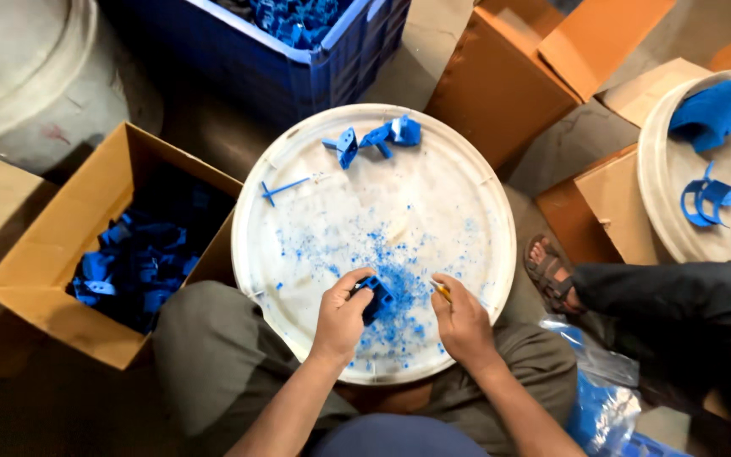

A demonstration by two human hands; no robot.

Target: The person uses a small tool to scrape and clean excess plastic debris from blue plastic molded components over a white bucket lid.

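Left hand [342, 315] grips blue plastic part [376, 296] over white round tray [467, 169]; right hand [460, 322], just right of part, pinches small yellow-handled tool [441, 290], tip toward part.

A round white lid [467, 182] rests on the person's lap as the work surface. Near its far edge lie two blue plastic parts [348, 145] [395, 133], close together. By the left edge lies a thin blue sprue [281, 189]. Blue shavings [382, 271] are scattered from the middle toward the near edge, thickest just in front of the person.
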